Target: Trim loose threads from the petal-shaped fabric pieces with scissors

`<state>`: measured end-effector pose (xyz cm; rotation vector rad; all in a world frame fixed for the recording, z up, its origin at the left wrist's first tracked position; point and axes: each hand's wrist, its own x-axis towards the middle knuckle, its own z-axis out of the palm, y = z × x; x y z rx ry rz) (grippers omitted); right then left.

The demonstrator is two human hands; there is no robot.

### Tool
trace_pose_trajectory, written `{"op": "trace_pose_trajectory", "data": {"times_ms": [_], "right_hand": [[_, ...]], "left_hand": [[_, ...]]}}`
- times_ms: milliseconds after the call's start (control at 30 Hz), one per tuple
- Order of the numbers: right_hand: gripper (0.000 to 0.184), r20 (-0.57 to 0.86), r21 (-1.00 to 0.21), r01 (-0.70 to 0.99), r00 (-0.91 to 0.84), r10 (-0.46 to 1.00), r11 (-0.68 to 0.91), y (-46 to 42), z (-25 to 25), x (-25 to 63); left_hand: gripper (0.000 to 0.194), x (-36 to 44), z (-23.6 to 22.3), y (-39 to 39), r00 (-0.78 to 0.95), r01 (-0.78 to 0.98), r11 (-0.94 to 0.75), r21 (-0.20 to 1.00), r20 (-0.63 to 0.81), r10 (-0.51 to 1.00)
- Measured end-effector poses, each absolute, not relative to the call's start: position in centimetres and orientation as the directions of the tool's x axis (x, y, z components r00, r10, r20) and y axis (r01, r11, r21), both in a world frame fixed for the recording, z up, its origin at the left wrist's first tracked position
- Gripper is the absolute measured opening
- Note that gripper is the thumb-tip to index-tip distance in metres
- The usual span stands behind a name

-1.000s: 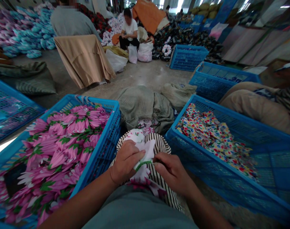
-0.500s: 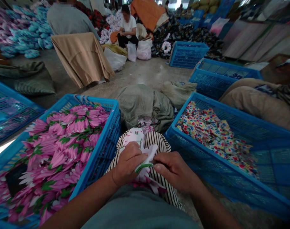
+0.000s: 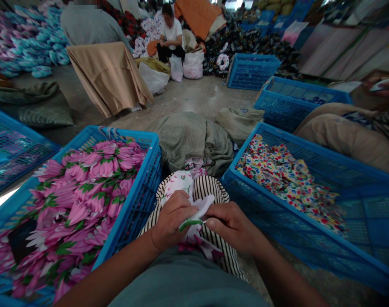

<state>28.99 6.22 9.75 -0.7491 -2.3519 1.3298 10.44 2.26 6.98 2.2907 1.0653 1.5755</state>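
My left hand (image 3: 172, 219) is closed around a white fabric piece (image 3: 203, 206) with a green strip along its lower edge, held above my lap. Against the right edge of that piece, my right hand (image 3: 234, 226) is in a pinch, thumb against bent fingers. What lies between those fingertips is too small to make out. More white cloth with pink marks (image 3: 180, 181) covers the striped cloth (image 3: 210, 187) on my knees. Pink and white petal-shaped cloth (image 3: 207, 247) hangs below my hands.
To my left, a blue crate (image 3: 156, 147) holds pink and green flower-like cloth pieces and a dark flat object (image 3: 21, 241). At right, another blue crate (image 3: 245, 175) contains colourful printed pieces. Sacking (image 3: 191, 136) lies ahead. Someone's knee (image 3: 335, 123) is beyond the right crate; other people sit farther back.
The white fabric's upper tip has turned slightly to the right, and its green edge lies a little flatter. Both hands stay in nearly the same place. A person's hand at far right has risen.
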Motion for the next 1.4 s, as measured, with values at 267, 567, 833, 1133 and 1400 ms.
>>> {"op": "trace_pose_trajectory", "data": {"times_ms": [267,567,833,1133,1400], "right_hand": [[0.042,0.043,-0.894,0.239,-0.797,0.602,0.380,6.1,9.6,28.7],[0.040,0.041,-0.905,0.237,-0.777,0.628,0.353,5.8,9.6,28.6],[0.032,0.193,-0.971,0.010,-0.549,0.813,0.238,5.5,8.7,29.0],[0.005,0.299,-0.846,0.162,-0.645,0.703,0.509,5.4,9.9,27.9],[0.015,0.289,-0.906,0.297,-0.084,0.954,0.301,7.2,8.8,29.7]], "left_hand": [[0.018,10.3,7.1,2.2,0.206,0.462,-0.758,0.460,0.776,0.596],[0.018,10.3,7.2,2.2,0.224,0.479,-0.764,0.432,0.782,0.582],[0.018,10.3,7.4,2.2,0.209,0.487,-0.744,0.456,0.767,0.607],[0.016,10.4,7.1,2.1,0.293,0.474,-0.761,0.443,0.736,0.611],[0.017,9.3,7.0,2.4,0.324,0.535,-0.766,0.357,0.750,0.576]]}}
